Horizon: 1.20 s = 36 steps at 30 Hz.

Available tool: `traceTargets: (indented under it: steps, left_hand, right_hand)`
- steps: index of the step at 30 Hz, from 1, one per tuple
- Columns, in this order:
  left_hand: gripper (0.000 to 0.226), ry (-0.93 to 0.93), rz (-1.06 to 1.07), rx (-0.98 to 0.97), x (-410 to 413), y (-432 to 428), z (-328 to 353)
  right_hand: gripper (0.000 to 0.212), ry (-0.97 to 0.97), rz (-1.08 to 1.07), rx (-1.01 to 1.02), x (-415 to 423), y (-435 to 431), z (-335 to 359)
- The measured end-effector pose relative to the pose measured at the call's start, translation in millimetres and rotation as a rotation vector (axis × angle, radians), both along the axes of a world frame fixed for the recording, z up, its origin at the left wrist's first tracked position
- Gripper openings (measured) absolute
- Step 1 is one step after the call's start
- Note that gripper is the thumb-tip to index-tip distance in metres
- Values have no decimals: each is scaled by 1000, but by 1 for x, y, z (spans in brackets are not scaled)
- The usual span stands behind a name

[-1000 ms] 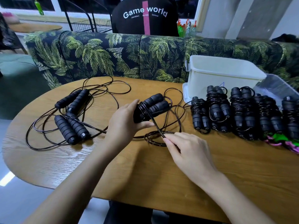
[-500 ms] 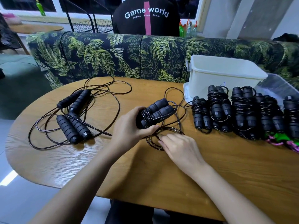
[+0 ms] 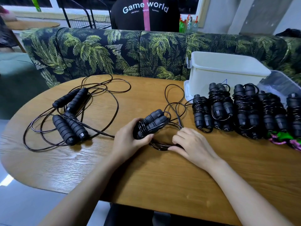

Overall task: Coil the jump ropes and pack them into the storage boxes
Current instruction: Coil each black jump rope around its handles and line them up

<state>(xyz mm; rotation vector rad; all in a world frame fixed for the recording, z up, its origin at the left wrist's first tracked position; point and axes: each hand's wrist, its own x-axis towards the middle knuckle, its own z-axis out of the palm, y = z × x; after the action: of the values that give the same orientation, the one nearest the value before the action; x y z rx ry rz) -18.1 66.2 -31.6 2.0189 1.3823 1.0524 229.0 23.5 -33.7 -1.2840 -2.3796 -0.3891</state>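
Scene: a wooden bench [image 3: 162, 176] is seen from above, with a palm-print sofa [image 3: 114, 51] behind it.
Left hand [image 3: 128, 142]: the fingers are closed around the paired handles [image 3: 153, 123] of a black jump rope, a few turns of cord already wound over them.
Right hand [image 3: 190, 144]: it is laid on the loose cord [image 3: 160, 146] just right of the handles; whether the cord is pinched cannot be told.
Where it lies: the handles are held just above the bench, near its middle.
Axis: the handles lie side by side, long axis running from near-left to far-right, the far ends pointing toward the white storage box [image 3: 224, 74].
Step in hand: the cord is probably being wound around the handles.
Doing it well: the handles are best kept parallel and gripped low, slack fed under light tension, turns laid side by side.
Waiting: two uncoiled ropes [image 3: 71, 118] lie at the left.
Done: coiled bundles [image 3: 244, 110] are lined up right, in front of the box.
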Motion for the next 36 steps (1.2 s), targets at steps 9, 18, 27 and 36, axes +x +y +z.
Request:
traceTargets:
  steps: [9,18,27,36]
  left_hand:
    - [65,-316,-78,10,-17,12,28]
    - [48,-446,-88,92,-34,14,50]
    - [50,-369,-262,162,-45,5,64]
    - [71,477,-382,499,-7,-18,74]
  right_hand:
    - [49,142,42,-226,12,5,8]
    - [43,713,153,-860,17,29,69]
    - [34,569,3,-924,28,56,82]
    - [37,520,-95,-678,-18,97,119]
